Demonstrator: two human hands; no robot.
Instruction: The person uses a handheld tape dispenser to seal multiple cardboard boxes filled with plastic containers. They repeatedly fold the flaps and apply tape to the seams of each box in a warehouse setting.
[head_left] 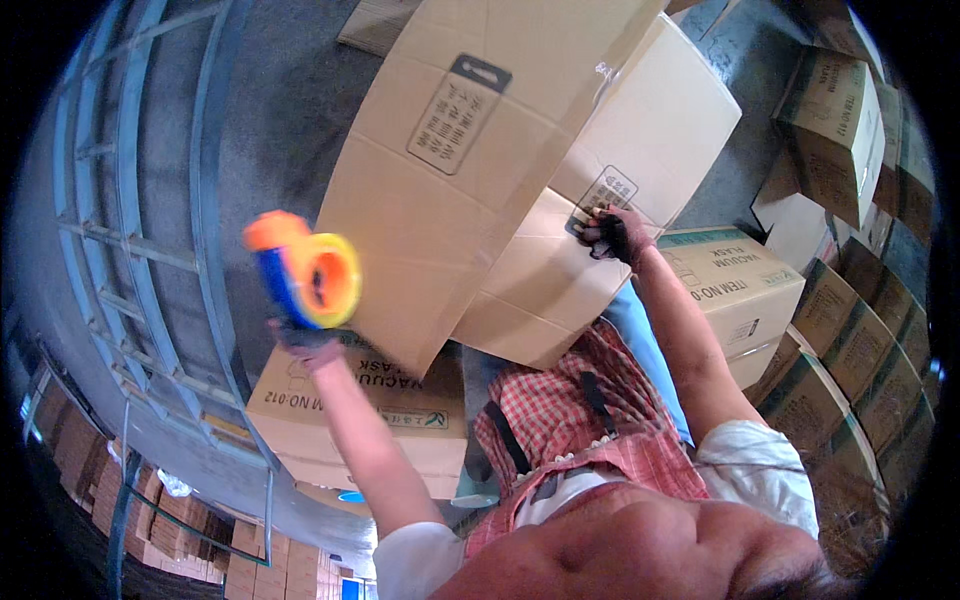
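My left hand, in a dark fingerless glove, is closed round the handle of a tape dispenser. The dispenser is orange and blue with a yellow-rimmed roll, held up left of a large cardboard carton. Motion blurs it slightly. The carton's broad brown panels and flaps spread out in front of me, with dark printing on them. My right hand, also in a fingerless glove, rests on the carton near the seam between two panels. Its fingers are apart and press on the cardboard.
Printed closed cartons stand on both sides of me, one at the left and one at the right. More cartons are stacked along the right side. A blue-grey metal frame with crossbars runs along the left.
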